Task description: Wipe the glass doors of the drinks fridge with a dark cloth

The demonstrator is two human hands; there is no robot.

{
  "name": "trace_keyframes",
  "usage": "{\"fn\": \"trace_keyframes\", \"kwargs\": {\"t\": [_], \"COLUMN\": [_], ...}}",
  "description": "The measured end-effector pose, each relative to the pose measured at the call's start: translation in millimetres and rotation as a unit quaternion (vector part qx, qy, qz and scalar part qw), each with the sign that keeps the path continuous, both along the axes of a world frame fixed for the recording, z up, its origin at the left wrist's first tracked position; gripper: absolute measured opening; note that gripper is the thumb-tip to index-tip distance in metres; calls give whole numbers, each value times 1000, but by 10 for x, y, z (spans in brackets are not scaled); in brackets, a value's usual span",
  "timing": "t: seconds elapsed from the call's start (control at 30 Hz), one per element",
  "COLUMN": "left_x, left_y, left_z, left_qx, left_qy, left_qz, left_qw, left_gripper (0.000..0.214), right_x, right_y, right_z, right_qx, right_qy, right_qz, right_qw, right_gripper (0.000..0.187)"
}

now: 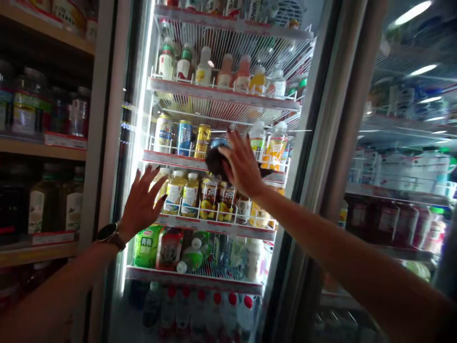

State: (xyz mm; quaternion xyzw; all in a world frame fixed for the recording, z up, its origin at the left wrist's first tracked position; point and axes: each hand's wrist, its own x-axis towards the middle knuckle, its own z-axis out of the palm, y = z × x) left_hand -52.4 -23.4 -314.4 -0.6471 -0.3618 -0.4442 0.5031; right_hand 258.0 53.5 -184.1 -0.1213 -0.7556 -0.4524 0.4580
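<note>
I face an open drinks fridge with lit wire shelves (pixel 221 93). My right hand (pixel 243 166) reaches in at the middle shelf and is wrapped round a dark bottle with a blue cap (pixel 217 159), held tilted on its side in front of the cans (pixel 183 137). My left hand (pixel 143 202), with a watch (pixel 110 233) on the wrist, is raised with fingers spread, close to the fridge's left edge and the yellow juice bottles (pixel 182 193). It holds nothing.
The fridge's glass door (pixel 403 157) stands open to the right, reflecting ceiling lights. Wooden shelves (pixel 46 147) with jars and bottles run along the left. Lower fridge shelves hold green packs (pixel 147 245) and red-capped water bottles (pixel 200 309).
</note>
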Motion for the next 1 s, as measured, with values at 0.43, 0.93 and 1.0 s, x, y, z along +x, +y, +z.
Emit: {"fn": "trace_keyframes", "kwargs": {"t": [0.43,0.93,1.0], "left_x": [-72,-76,-82], "left_y": [134,138,132], "left_z": [-148,-230,-239], "left_qx": [-13,-5,-4], "left_qy": [-67,-76,-80], "left_qz": [27,23,18], "left_qw": [997,997,997], "left_gripper": [65,67,65], "right_x": [-669,-761,-894], "right_y": [-250,-156,-252], "right_z": [-1506,-334,-957], "right_qx": [-3,-37,-29], "right_qy": [-350,-29,-138], "right_qz": [-17,-31,-32], "right_qw": [937,998,990], "right_gripper": [67,64,66]}}
